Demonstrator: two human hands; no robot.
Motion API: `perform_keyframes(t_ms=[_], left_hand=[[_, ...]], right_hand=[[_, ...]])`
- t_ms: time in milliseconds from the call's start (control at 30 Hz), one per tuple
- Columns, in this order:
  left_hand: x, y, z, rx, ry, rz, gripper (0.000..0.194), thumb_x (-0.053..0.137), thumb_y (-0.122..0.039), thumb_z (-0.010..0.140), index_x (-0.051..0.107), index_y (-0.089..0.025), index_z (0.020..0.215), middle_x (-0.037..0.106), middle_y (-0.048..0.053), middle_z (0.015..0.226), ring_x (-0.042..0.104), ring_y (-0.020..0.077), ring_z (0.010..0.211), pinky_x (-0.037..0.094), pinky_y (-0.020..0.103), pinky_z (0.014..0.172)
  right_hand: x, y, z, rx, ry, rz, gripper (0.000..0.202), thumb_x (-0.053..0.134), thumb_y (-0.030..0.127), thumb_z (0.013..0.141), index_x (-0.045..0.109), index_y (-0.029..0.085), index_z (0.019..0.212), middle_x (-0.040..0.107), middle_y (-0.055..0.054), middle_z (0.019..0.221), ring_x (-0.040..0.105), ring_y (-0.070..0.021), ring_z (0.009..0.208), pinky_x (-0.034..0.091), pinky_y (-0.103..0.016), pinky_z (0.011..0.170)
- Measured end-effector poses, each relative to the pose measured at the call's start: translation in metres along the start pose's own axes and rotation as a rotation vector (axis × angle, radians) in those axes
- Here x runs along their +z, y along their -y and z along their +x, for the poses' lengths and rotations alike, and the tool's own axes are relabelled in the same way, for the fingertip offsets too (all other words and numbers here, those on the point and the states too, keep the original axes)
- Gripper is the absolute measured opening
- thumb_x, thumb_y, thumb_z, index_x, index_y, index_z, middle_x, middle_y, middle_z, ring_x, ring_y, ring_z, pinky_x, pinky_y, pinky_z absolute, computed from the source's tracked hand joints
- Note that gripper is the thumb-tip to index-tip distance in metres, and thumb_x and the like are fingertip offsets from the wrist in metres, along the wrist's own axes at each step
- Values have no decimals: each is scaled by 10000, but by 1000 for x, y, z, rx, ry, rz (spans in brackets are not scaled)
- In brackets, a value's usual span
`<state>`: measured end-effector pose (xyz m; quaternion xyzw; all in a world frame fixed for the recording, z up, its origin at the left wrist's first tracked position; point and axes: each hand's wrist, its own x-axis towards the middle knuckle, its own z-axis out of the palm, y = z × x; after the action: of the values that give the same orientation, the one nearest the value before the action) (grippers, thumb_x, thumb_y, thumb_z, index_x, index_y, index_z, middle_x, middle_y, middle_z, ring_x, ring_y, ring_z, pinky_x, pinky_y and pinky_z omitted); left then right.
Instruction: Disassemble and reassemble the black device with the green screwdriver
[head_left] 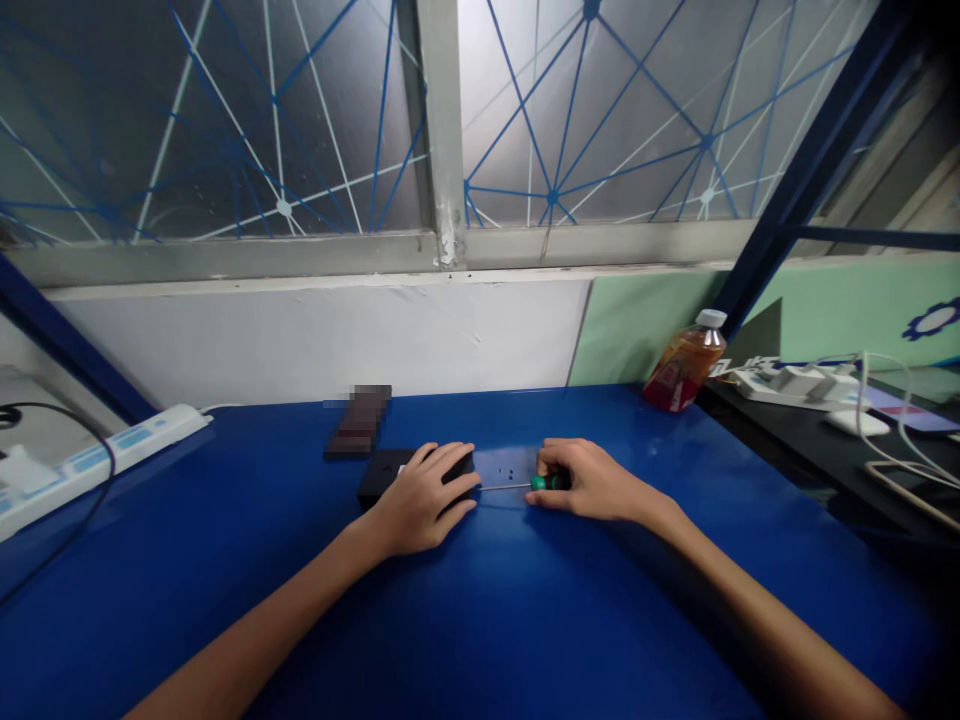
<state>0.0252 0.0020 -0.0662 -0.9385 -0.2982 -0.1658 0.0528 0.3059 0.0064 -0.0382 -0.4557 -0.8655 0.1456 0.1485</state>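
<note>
A black box [380, 478] lies on the blue table [450, 620], partly covered by my left hand [431, 500]. That hand rests on top of the box with its fingers spread. My right hand [589, 480] is closed around the green and black handle of a screwdriver [538, 484]. The thin metal shaft points left, toward the right side of the box; its tip is hidden at my left fingers. Several tiny dark pieces [511, 474], which look like screws, lie on the table between my hands, just above the shaft.
Behind the box lies a dark flat object [358, 422], partly blurred. A bottle with a white cap [686, 362] stands at the back right. White power strips lie at the left [105, 462] and right [802, 388], with cables. A wall and windows rise behind the table.
</note>
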Motion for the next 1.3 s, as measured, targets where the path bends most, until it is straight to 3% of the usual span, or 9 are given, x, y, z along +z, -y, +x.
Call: perform_keyframes(t_ms=[267,400,500,633,800,967,1133,1300], left_hand=[[0,-1,0,-6,14,1,294,463,-289,971,598,-218,1222,467,168,1426,429,327,1321,363,562,1040],[-1,-1,0,-7,13,-4,299,473,-288,966,594,-222,1231,463,164,1432,437,336,1314,363,572,1039],[0,0,0,-6,22,0,297,469,-287,968,592,-220,1230,464,168,1430,431,334,1319,365,572,1034],[0,0,0,0,7,-3,293,472,-285,967,594,-216,1224,467,169,1426,431,335,1318,366,573,1032],[-1,-1,0,-6,6,-7,289,471,-282,966,601,-215,1216,470,165,1426,434,335,1316,366,567,1034],[0,0,0,-10,17,0,292,471,-287,966,597,-220,1220,470,166,1425,429,334,1322,363,563,1039],[0,0,-1,-3,18,2,300,471,-286,965,589,-224,1234,467,168,1427,431,337,1320,361,577,1034],[0,0,0,-4,17,4,299,468,-287,967,591,-220,1231,468,171,1425,431,339,1321,363,576,1034]], right_hand=[[4,3,-1,56,77,2,299,743,400,732,531,207,818,580,28,683,481,-123,597,242,-245,551],[0,6,-2,9,42,24,321,593,513,862,547,199,814,589,10,679,488,-127,593,264,-257,567],[-2,4,-1,1,43,8,345,483,465,940,575,186,758,608,-19,687,508,-135,613,279,-269,587],[-1,-1,-1,-4,29,-18,362,576,517,874,596,178,749,627,-46,767,537,-154,682,290,-269,600],[-1,1,-2,25,64,-6,342,687,506,782,534,201,805,591,8,722,502,-137,639,270,-253,570],[-2,5,-4,51,100,27,338,684,493,790,499,216,844,585,25,704,498,-139,623,272,-253,565],[-3,5,-4,9,66,35,315,498,511,923,521,208,842,597,1,714,515,-148,639,305,-267,601],[-2,1,-3,1,47,22,312,601,506,859,557,198,877,621,-24,794,534,-159,695,314,-262,614]])
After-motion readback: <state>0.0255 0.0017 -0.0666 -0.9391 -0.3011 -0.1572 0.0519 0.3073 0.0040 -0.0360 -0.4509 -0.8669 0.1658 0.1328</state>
